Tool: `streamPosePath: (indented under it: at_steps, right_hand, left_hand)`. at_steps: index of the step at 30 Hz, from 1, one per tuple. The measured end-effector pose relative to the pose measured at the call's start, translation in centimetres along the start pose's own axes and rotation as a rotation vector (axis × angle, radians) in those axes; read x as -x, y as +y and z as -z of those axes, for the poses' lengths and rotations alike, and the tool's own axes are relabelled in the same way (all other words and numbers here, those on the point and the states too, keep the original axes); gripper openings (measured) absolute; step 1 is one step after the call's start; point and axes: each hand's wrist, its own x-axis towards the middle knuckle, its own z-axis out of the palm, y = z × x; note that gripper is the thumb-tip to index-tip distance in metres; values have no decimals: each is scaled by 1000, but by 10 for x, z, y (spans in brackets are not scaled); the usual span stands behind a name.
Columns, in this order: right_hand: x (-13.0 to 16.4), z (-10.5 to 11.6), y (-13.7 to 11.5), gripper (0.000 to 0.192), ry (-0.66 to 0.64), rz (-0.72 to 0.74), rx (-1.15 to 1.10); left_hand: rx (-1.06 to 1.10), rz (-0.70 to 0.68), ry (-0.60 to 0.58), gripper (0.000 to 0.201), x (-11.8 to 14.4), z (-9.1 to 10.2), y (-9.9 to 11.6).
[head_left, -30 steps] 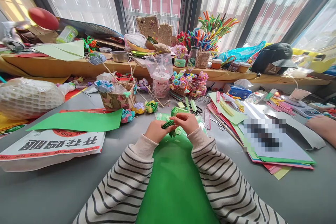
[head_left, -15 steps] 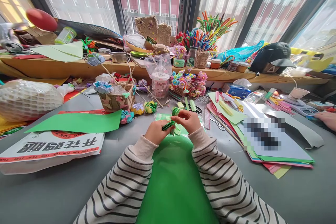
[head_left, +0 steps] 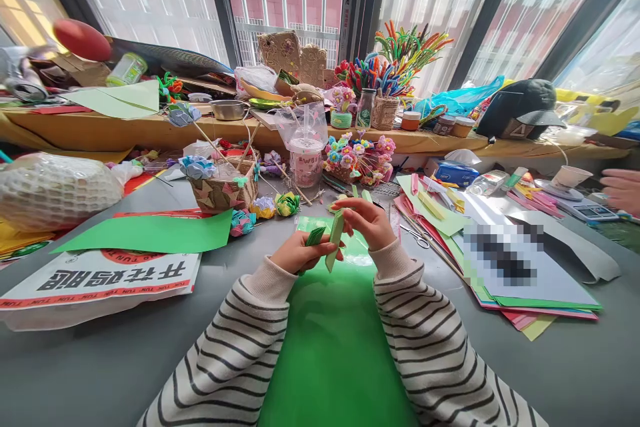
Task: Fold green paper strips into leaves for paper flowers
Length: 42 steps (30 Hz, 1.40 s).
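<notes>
Over a glossy green sheet [head_left: 340, 347], my two hands work close together. My left hand [head_left: 295, 253] grips a bunch of dark green folded paper [head_left: 315, 235] between thumb and fingers. A light green folded paper strip [head_left: 334, 240] stands upright between both hands; the fingers of my right hand [head_left: 370, 221] pinch it near its upper part, while my left fingertips touch its lower part. Just beyond the hands lie a few light green strips [head_left: 367, 195]. A green and yellow paper flower [head_left: 287, 203] rests beyond my left hand.
Left are a green paper sheet [head_left: 150, 232] and a printed bag [head_left: 100, 280]. A woven basket [head_left: 223, 190] and a drink cup [head_left: 305, 160] stand ahead. Right lie scissors [head_left: 416, 237] and stacked coloured papers [head_left: 545, 300]. Another person's hand [head_left: 623, 190] is at the far right.
The hands have shifted slightly apart, and a light green strip now shows upright between them. The dark green folds have tilted in my left hand. The other person's hand has lifted.
</notes>
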Motion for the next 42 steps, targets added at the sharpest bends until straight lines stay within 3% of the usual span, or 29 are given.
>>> streamPosePath:
  at_steps: [7, 11, 15, 19, 24, 29, 37, 42]
  right_hand:
    - [0, 3, -1, 9, 25, 49, -66]
    - [-1, 3, 3, 9, 62, 3, -114]
    - [-2, 4, 11, 10, 110, -36, -118]
    - [-4, 3, 19, 16, 132, -64, -161]
    - [-5, -1, 21, 30, 37, -178, -130]
    - [-2, -3, 21, 25, 45, -279, -138]
    - [1, -9, 23, 24, 75, -323, -366]
    - [1, -14, 21, 21, 51, -307, -500]
  left_hand:
    - [132, 48, -97, 27, 0, 2, -4]
    - [123, 61, -73, 28, -1, 2, -5]
    - [29, 3, 35, 29, -1, -1, -2]
    - [-93, -76, 215, 27, -2, -5, 0]
    - [-162, -142, 353, 26, -3, -7, 2]
    - [-78, -102, 257, 27, -3, -6, 2]
    - [295, 49, -43, 34, -9, 3, -9]
    - [405, 66, -98, 40, -12, 1, -13]
